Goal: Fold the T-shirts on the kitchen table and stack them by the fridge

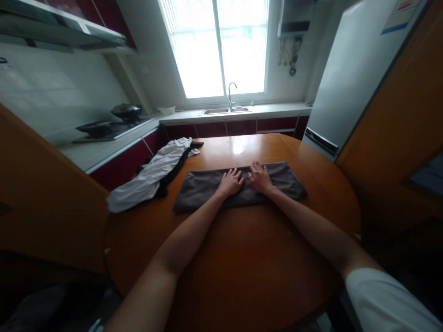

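A grey cloth (200,189), folded into a long strip, lies across the round wooden table (249,258). My left hand (231,181) rests flat on its middle with the fingers spread. Right beside it, my right hand (259,177) also lies flat and open on the cloth. The two hands almost touch. Neither hand holds anything.
A white and black garment (152,177) lies crumpled at the table's left edge. Behind are a counter with a sink and tap (230,103) under a bright window, a stove with pans (114,122) at left, and a fridge (349,78) at right.
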A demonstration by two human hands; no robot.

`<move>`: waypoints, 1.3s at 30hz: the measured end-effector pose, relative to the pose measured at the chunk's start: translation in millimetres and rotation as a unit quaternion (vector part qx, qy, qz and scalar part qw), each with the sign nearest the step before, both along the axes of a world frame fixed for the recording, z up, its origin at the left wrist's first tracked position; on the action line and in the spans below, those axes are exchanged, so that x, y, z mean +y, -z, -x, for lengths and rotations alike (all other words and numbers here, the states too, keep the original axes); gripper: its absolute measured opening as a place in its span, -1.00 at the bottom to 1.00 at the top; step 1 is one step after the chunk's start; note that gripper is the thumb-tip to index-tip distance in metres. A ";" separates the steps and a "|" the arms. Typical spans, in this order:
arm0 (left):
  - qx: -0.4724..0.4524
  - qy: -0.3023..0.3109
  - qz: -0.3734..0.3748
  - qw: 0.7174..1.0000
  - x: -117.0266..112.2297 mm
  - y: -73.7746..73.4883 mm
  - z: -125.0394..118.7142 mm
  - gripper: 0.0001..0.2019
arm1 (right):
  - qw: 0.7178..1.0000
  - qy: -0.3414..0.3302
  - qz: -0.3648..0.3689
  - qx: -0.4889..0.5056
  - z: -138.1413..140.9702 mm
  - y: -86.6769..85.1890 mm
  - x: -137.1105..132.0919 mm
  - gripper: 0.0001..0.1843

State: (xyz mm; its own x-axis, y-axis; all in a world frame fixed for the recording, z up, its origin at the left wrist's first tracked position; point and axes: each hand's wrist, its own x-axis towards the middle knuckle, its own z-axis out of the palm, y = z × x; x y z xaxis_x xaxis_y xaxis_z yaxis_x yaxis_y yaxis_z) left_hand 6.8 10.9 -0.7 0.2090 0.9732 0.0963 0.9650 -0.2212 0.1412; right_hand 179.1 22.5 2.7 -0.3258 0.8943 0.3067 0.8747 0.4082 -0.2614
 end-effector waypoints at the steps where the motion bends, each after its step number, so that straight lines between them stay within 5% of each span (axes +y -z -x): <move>1: 0.000 0.000 0.000 1.000 -0.7 -0.2 -0.3 -0.38 | 0.999 -0.010 0.026 -0.015 0.9 1.7 -0.5 -0.36; 4: -0.002 0.000 -0.003 1.000 -2.8 -0.7 -0.8 -0.39 | 0.995 -0.026 0.082 -0.049 -0.2 6.4 1.9 -0.38; 14: -0.079 0.006 -0.024 0.997 -0.3 7.3 1.7 -0.46 | 0.995 -0.021 0.067 -0.068 -1.9 16.3 7.9 -0.40; 19: -0.174 -0.011 -0.098 0.980 0.6 -7.2 19.9 -0.54 | 0.995 -0.024 0.057 -0.081 -3.5 21.9 10.7 -0.40; 25: -0.048 -0.107 -0.131 0.984 -34.6 -21.9 92.5 -0.55 | 0.996 -0.021 0.054 -0.066 -2.3 30.3 15.0 -0.40; 30: 0.023 -0.166 0.003 0.986 -60.7 -15.4 145.3 -0.43 | 0.997 -0.022 0.051 -0.062 -1.9 30.7 15.5 -0.40; 34: 0.029 -0.167 0.041 0.985 -59.1 -14.0 150.3 -0.40 | 0.996 -0.022 0.049 -0.065 -3.0 28.8 15.1 -0.39; 39: 0.046 -0.153 -0.048 0.986 -57.6 -17.0 133.3 -0.44 | 0.996 -0.015 0.056 -0.065 -2.7 25.3 13.5 -0.39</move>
State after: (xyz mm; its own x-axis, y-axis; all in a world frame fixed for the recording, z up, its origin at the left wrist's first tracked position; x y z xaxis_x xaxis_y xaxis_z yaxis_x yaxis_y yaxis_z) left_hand -126.5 -46.8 16.2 -0.0800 0.9794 0.1854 0.9964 0.0735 0.0418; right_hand 181.8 36.0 -22.6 -0.3838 0.9096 0.1589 0.8918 0.4098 -0.1917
